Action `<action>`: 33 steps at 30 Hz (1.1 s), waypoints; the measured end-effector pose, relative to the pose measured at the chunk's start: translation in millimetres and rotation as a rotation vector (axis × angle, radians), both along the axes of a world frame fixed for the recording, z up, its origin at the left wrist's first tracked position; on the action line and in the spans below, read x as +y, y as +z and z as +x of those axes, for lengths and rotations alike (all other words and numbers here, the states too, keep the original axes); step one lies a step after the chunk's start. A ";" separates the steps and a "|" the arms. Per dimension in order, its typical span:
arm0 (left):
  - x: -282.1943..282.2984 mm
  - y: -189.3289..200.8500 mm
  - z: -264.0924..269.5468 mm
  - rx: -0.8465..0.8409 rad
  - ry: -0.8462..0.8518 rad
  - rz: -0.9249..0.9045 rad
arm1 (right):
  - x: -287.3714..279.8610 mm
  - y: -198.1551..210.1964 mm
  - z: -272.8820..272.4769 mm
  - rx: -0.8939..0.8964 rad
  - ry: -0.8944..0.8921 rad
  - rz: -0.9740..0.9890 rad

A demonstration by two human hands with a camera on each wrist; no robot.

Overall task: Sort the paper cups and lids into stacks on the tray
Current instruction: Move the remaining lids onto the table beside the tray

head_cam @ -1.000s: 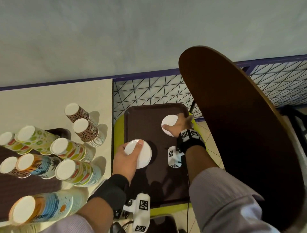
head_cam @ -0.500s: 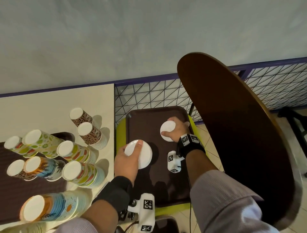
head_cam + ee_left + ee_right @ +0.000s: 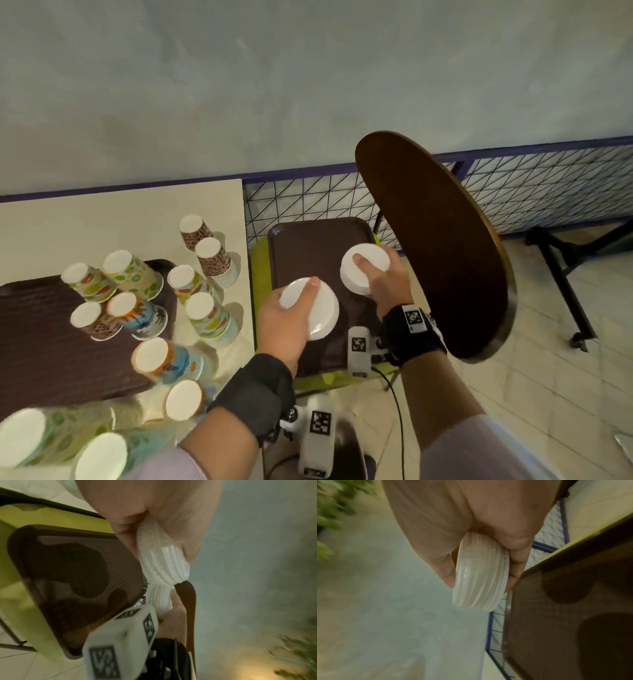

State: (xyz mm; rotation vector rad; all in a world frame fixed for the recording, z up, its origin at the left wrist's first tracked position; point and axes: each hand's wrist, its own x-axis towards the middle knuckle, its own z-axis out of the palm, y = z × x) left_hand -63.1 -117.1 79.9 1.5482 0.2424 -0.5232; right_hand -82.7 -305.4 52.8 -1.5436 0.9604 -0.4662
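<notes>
Both hands hover over a dark brown tray (image 3: 308,246). My left hand (image 3: 301,301) grips a stack of white lids (image 3: 322,311) from above, with a fingertip on top. The ribbed edges of this lid stack (image 3: 163,561) show in the left wrist view, above the tray (image 3: 68,568). My right hand (image 3: 375,279) grips a second, thicker white lid stack (image 3: 363,270), thumb on top. In the right wrist view that lid stack (image 3: 479,577) sits between thumb and fingers beside the tray (image 3: 565,615). Several stacks of upturned patterned paper cups (image 3: 209,253) stand at the left.
The tray lies on a yellow-green seat (image 3: 260,274). A cream table (image 3: 102,219) at the left carries a second brown tray (image 3: 34,342) with cup stacks (image 3: 130,270). A round dark wooden tabletop (image 3: 428,240) overhangs on the right. A wire mesh fence (image 3: 308,202) runs behind.
Both hands have risen off the tray, each with its lid stack, and the stacks now sit closer together. The head view has shifted, showing more of the cups.
</notes>
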 end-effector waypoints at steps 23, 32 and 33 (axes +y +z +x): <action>342.0 180.9 -82.6 -0.258 -0.156 0.017 | 238.6 177.8 -98.6 -0.303 0.744 0.030; 556.6 162.7 -54.6 -0.314 0.212 0.164 | 403.9 206.7 -62.6 -0.364 0.925 0.003; 577.6 157.7 -49.2 -0.312 0.254 0.154 | 423.1 207.7 -54.2 -0.370 0.928 -0.012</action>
